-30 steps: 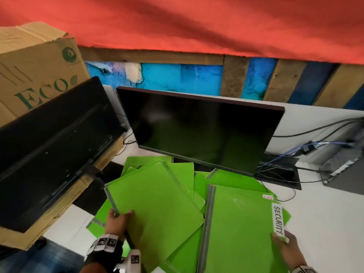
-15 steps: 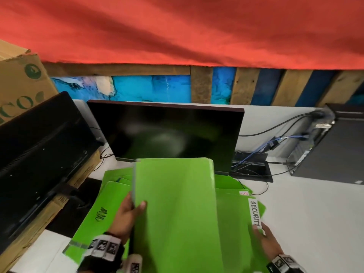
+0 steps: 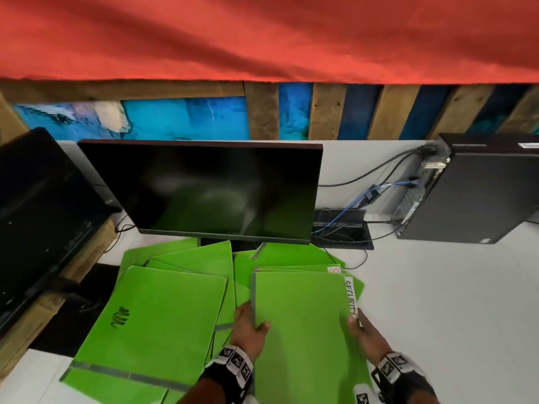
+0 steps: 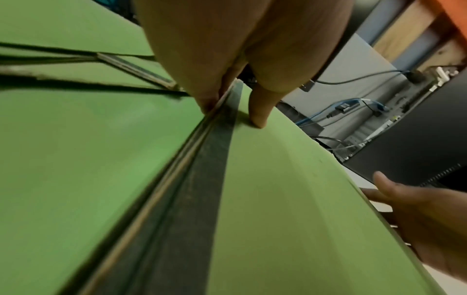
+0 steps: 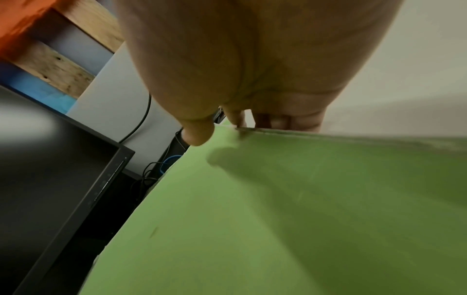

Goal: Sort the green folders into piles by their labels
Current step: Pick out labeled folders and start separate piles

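Observation:
A plain green folder (image 3: 300,330) lies over the right pile, and both hands hold it. My left hand (image 3: 250,328) grips its dark spine (image 4: 202,179), thumb (image 4: 260,119) on top and the other fingers underneath. My right hand (image 3: 364,330) pinches the opposite edge, thumb (image 5: 197,135) above the cover (image 5: 303,219). A white SECURITY label (image 3: 351,298) shows along that right edge. Behind it peeks a label with a red S (image 3: 334,270). The left pile's top folder (image 3: 163,330) bears a black scribble (image 3: 121,316).
A dark monitor (image 3: 215,188) stands just behind the folders. Another black screen (image 3: 43,214) leans on a cardboard box at the left. A black computer case (image 3: 478,188) and cables (image 3: 358,199) sit at the back right. White desk (image 3: 437,316) spreads to the right.
My left hand carried the plain folder from the left pile across onto the right pile by the SECURITY label. That uncovered the scribbled folder. My right hand stayed at the right edge.

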Motion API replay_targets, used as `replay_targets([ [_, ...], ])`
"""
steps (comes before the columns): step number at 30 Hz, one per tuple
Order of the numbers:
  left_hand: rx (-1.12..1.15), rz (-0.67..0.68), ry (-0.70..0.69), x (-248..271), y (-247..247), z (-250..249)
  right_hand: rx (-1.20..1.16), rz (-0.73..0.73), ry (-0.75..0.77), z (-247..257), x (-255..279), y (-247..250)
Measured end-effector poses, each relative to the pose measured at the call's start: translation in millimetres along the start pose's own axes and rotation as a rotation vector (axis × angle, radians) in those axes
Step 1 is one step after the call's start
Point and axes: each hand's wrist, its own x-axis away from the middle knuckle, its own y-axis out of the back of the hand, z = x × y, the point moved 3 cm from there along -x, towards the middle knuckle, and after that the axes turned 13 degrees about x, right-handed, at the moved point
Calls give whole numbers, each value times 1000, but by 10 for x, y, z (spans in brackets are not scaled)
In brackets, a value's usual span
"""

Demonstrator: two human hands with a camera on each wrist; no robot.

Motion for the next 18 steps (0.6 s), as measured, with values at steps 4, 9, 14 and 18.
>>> replay_targets([
  [4,-83,61,-19,20,-31,-43,-7,-45,-63,7,-61,-36],
  [9,175,-164,-70,-193,488,-6,0,-75,-215,37,-183,-70],
  [14,56,-708,218,-206,1345,398,109,-46,-247,31,-307,-1],
  [18,193,-759,785,78,1744,1173,234,-39,-255,-21,-390,-37],
])
